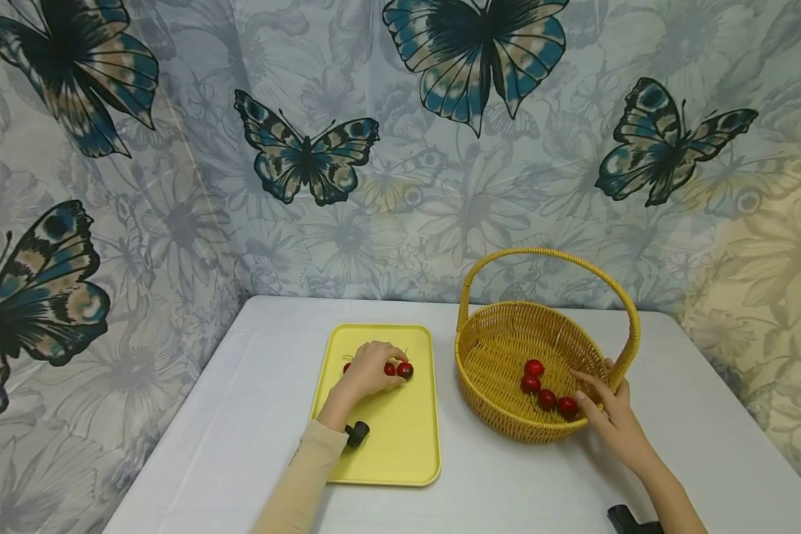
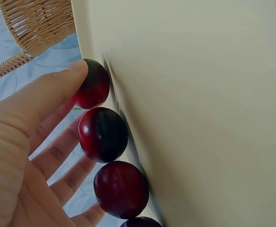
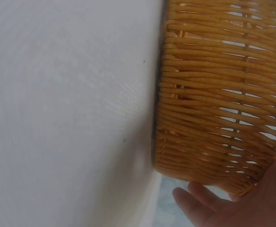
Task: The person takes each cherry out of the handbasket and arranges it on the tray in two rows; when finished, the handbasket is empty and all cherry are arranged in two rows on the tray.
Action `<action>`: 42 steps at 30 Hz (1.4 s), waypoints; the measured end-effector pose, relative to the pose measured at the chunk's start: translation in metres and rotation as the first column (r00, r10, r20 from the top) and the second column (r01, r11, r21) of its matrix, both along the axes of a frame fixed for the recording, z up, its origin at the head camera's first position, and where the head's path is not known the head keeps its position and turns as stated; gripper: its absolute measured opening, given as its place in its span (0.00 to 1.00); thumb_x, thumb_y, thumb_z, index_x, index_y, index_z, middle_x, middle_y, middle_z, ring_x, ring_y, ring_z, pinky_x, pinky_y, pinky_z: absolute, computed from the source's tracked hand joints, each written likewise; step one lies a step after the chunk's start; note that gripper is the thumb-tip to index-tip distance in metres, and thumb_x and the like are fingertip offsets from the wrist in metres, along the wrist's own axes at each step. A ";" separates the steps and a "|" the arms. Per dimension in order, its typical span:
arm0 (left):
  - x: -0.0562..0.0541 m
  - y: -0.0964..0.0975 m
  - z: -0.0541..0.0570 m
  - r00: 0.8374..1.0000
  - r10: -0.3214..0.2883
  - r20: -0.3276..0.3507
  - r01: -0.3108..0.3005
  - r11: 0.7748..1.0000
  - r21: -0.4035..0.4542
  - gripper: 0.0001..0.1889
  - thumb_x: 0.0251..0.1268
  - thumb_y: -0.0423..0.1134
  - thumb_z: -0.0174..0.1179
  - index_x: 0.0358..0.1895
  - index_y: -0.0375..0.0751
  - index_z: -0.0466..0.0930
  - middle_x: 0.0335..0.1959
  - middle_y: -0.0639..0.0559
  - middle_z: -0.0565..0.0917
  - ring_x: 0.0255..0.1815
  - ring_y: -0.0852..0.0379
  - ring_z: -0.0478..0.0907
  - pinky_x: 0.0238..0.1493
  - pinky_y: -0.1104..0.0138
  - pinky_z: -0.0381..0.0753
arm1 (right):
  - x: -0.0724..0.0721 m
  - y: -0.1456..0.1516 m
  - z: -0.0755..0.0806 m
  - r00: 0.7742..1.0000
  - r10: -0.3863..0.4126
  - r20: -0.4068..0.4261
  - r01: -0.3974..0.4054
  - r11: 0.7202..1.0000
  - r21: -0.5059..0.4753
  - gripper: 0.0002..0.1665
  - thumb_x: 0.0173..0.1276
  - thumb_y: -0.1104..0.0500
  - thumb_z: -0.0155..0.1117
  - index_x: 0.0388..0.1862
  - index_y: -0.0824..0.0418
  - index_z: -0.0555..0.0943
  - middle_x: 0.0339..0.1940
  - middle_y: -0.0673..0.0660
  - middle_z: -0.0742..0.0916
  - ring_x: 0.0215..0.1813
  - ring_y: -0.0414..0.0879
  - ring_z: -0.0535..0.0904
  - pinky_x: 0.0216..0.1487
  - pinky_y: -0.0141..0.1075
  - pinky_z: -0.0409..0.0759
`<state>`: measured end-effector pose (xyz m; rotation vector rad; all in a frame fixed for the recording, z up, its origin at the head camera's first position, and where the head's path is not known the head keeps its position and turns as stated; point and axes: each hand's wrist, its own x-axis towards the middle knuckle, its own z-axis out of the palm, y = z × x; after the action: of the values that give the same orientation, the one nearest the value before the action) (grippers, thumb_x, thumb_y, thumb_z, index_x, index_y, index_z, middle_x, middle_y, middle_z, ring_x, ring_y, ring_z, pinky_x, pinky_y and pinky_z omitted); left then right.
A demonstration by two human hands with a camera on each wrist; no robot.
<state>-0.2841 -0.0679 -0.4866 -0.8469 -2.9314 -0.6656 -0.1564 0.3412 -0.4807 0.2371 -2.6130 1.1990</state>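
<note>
My left hand (image 1: 372, 367) is over the yellow tray (image 1: 400, 452), its thumb and forefinger pinching the end cherry (image 2: 93, 85) of a row. Beside that one, more dark red cherries (image 2: 121, 190) lie in line on the tray, partly hidden by the hand in the head view. At the right, my right hand (image 1: 615, 423) grips the rim of a yellow wicker basket (image 1: 490, 415) near the foot of its handle. Some of its fingers reach inside the rim and others lie along the outer wall. Several red cherries (image 1: 546, 400) rest inside the basket, close to that hand.
Both the tray and the basket stand on a white-covered table (image 1: 240, 415). The basket's tall arched handle (image 1: 541, 252) rises in front of a butterfly-patterned cloth backdrop (image 1: 427, 200). Black wrist-camera parts (image 1: 357, 434) stick out beside the left wrist, above the tray.
</note>
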 end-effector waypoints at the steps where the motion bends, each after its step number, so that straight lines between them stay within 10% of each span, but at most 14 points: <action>1: 0.000 0.000 0.000 1.000 -0.004 0.003 0.004 1.000 0.007 0.19 0.51 0.50 0.68 0.48 0.54 0.81 0.48 0.57 0.81 0.56 0.52 0.71 0.66 0.47 0.57 | 0.000 0.000 0.000 1.000 0.000 0.003 0.000 1.000 -0.002 0.23 0.73 0.58 0.48 0.65 0.63 0.67 0.74 0.61 0.36 0.72 0.69 0.32 0.45 0.78 0.52; 42: 0.001 0.002 0.004 1.000 0.001 -0.009 -0.002 1.000 -0.019 0.20 0.50 0.52 0.68 0.49 0.55 0.81 0.43 0.58 0.81 0.50 0.54 0.74 0.66 0.45 0.57 | 0.000 0.001 0.000 1.000 -0.002 0.009 0.002 1.000 0.011 0.24 0.73 0.58 0.48 0.65 0.63 0.66 0.74 0.60 0.36 0.70 0.72 0.35 0.43 0.78 0.54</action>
<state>-0.2829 -0.0656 -0.4827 -0.8470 -2.9343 -0.6336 -0.1568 0.3417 -0.4807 0.2311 -2.6279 1.1880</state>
